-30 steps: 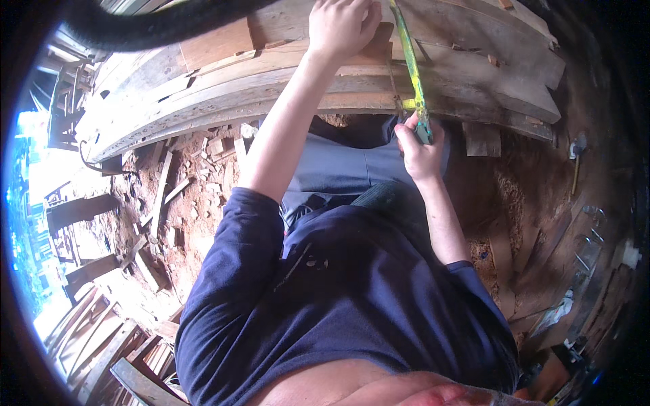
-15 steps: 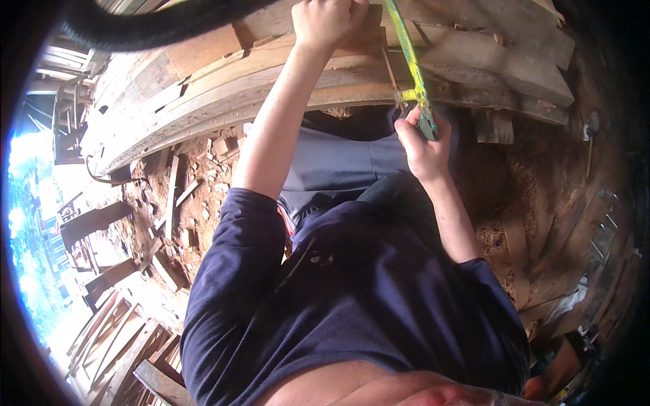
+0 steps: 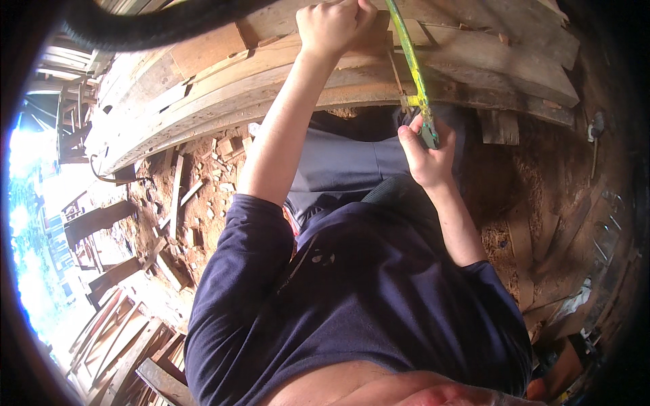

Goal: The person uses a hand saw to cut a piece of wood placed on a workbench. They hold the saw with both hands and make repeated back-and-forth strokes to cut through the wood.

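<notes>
My right hand [image 3: 431, 154] is closed around the handle of a yellow-green bow saw [image 3: 410, 55], close in front of my lap. The saw's frame runs away from me over the workbench, and its thin blade [image 3: 395, 71] lies to the left of the frame, across the bench's near edge. At the top of the view my left hand [image 3: 330, 27] is closed on a brown wood block [image 3: 374, 40], just left of the blade. Its fingertips and the far end of the saw are partly cut off by the picture's edge.
Long planks form the workbench [image 3: 474, 78], with loose boards and offcuts on it. A dark curved bar [image 3: 169, 27] crosses the upper left. Wood scraps [image 3: 177, 196] and sawdust cover the floor at left; a lumber pile [image 3: 128, 345] lies lower left. Boards [image 3: 520, 250] lie at right.
The whole view has shifted slightly right and down. Both hands keep their grip, and the saw stays in nearly the same place against the bench.
</notes>
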The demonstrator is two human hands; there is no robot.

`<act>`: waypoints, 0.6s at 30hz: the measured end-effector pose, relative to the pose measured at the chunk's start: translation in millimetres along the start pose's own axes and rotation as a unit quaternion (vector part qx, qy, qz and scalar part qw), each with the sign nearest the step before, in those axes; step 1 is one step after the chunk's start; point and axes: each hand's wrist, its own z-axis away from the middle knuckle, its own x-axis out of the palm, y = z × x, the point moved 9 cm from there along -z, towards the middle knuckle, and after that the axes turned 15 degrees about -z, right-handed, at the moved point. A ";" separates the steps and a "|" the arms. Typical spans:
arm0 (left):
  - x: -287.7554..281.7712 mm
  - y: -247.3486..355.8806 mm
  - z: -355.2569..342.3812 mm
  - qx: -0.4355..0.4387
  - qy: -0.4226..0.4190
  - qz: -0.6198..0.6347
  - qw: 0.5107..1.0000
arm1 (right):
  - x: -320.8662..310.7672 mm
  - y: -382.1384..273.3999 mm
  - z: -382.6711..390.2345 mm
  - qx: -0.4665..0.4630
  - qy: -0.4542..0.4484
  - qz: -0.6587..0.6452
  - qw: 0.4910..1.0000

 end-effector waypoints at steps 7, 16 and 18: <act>-8.0 3.7 4.3 0.012 0.006 -0.005 1.000 | 2.7 -4.8 -10.8 0.010 0.017 -0.002 1.000; 4.9 -2.4 2.0 -0.012 -0.045 -0.007 0.999 | 9.5 24.6 -36.6 0.077 0.041 -0.105 0.991; 11.4 -4.1 2.8 -0.020 -0.068 -0.020 0.997 | 8.8 26.3 -35.5 0.060 0.033 -0.099 0.993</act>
